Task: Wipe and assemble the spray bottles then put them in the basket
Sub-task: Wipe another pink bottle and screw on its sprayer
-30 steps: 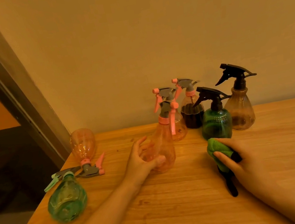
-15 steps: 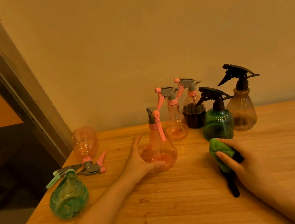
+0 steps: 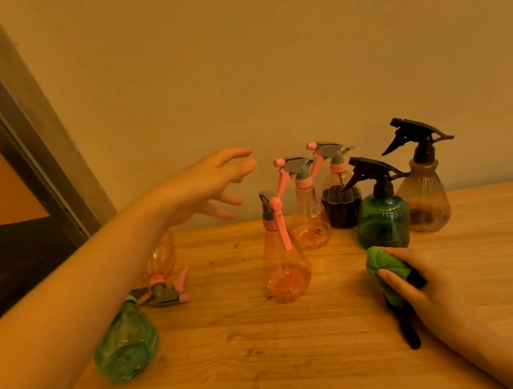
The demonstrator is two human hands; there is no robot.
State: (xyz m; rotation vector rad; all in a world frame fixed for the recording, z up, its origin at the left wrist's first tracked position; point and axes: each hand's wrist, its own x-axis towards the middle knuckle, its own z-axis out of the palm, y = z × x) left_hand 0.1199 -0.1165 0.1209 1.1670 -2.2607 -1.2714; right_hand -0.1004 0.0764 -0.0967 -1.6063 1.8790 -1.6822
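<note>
Wooden desk (image 3: 308,339): five bottles upright, two lying uncapped left of pink bottle (image 3: 282,258); no basket visible. Left hand (image 3: 209,185) open, empty; right hand (image 3: 436,286) grips green cloth (image 3: 386,265).

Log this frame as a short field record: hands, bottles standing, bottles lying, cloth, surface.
left hand: left hand raised above the table, fingers spread, holding nothing
right hand: right hand rests on the table, gripping a green cloth and a black part
standing bottles: pink bottle in front; behind it a second pink bottle, a dark-filled bottle, a green bottle, a brown bottle
lying bottles: green lying bottle and pink lying bottle, near the left edge
surface: wooden table
basket: not in view
</note>
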